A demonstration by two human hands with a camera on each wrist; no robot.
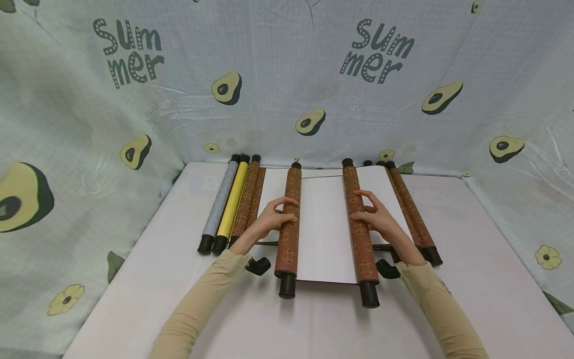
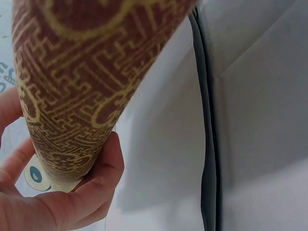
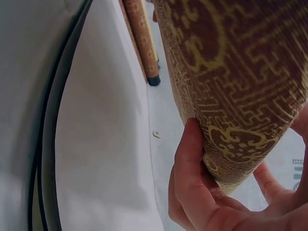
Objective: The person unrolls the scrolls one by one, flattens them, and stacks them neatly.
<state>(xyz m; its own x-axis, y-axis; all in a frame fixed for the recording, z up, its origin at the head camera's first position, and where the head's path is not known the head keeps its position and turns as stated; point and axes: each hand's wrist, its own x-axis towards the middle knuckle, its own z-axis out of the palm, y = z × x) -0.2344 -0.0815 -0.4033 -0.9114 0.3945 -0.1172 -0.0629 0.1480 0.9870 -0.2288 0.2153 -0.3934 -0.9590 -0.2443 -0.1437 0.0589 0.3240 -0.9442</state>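
Two brown rolls with a gold pattern and black end knobs, the left roll [image 1: 289,249] and the right roll [image 1: 363,252], stand apart with white paper [image 1: 327,234] stretched between them, like a partly unrolled scroll. My left hand [image 1: 272,217] grips the left roll from its outer side, thumb and fingers curled round it. From the other side my right hand [image 1: 378,215] holds the right roll likewise. Both wrist views show the patterned roll [image 2: 72,96] close up with fingers wrapped about it. The near ends seem raised over the table, casting shadows.
Left of the hands lie a grey scroll [image 1: 221,199], a yellow scroll [image 1: 233,199] and brown rolls [image 1: 245,202]. More brown rolls [image 1: 413,214] lie at the right. Another white sheet [image 1: 274,187] shows underneath. A printed cloth [image 1: 269,55] hangs behind the white table [image 1: 179,249].
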